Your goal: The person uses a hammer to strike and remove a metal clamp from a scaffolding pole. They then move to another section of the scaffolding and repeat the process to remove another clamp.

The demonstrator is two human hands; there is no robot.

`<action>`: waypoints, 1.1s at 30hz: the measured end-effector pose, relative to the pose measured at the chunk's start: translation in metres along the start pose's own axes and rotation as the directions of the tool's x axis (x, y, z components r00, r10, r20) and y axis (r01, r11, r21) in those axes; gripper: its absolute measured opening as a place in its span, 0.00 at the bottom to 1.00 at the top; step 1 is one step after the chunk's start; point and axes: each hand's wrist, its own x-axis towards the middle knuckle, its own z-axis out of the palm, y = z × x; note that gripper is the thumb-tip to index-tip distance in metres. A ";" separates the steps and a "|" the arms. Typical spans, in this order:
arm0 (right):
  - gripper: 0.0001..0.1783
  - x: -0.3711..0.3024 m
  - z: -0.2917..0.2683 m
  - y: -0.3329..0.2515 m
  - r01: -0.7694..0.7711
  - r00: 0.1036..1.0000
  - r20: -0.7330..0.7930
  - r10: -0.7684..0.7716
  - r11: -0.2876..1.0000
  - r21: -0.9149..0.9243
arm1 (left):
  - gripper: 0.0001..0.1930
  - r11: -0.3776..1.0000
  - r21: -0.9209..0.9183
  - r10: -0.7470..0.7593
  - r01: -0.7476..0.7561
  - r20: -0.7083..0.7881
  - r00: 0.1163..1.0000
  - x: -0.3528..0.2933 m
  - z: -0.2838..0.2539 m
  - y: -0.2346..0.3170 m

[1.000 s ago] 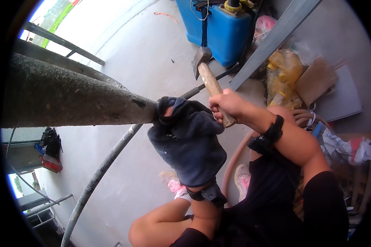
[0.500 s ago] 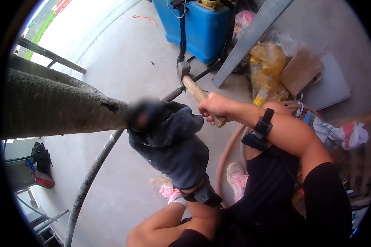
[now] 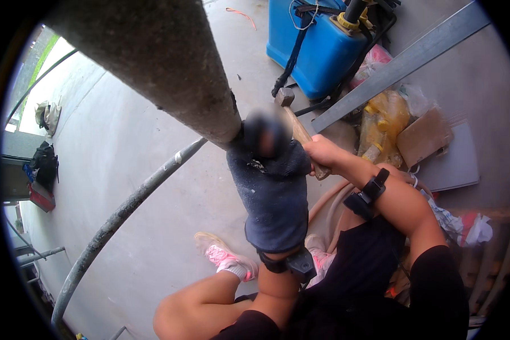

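Observation:
My right hand (image 3: pixel 323 154) is closed around the wooden handle of a hammer (image 3: pixel 298 126). The hammer's dull metal head is up and away from me, just to the right of my left hand. A dark, dusty glove or cloth cover (image 3: pixel 275 198) wraps my left hand (image 3: pixel 262 136) and forearm. This hand is at the near end of a thick, rough, grey-crusted pipe (image 3: pixel 170 68), which comes in from the top left. Its fingers are blurred and covered, so their grip does not show.
A grey tube (image 3: pixel 133 198) curves across the floor at left. Beyond the hammer stand a blue tank (image 3: pixel 311 51) with straps and a slanting metal bar (image 3: pixel 402 65). Yellow plastic (image 3: pixel 382 122), cardboard (image 3: pixel 425 136) and pinkish hoses (image 3: pixel 323 207) lie at right. A dark bag (image 3: pixel 43 164) is far left.
My view has shifted, and the thick pipe now slants down from the top instead of crossing from the left. The hammer has come closer to my left hand, still in my right.

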 end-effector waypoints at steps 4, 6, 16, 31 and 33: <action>0.05 -0.001 0.003 0.006 0.130 0.990 0.022 -0.136 0.976 0.174 | 0.13 0.995 -0.066 -0.071 0.070 -0.005 0.997 -0.008 -0.003 -0.005; 0.05 -0.002 0.006 0.002 0.212 0.971 0.047 -0.233 0.938 0.273 | 0.14 0.987 -0.127 -0.096 0.093 -0.014 0.995 -0.001 -0.004 -0.003; 0.09 -0.074 -0.009 -0.050 0.796 0.579 -0.208 -0.789 0.602 -0.069 | 0.17 0.916 -0.349 -0.223 0.197 -0.036 0.974 0.029 -0.004 -0.011; 0.12 -0.092 -0.012 -0.066 0.783 0.559 -0.283 -0.779 0.609 -0.131 | 0.10 0.987 0.107 0.110 -0.118 0.081 0.991 0.015 -0.003 -0.010; 0.09 -0.094 -0.003 -0.064 0.785 0.520 -0.361 -0.774 0.599 -0.156 | 0.08 0.965 0.200 0.169 -0.168 0.015 0.986 0.011 -0.001 -0.012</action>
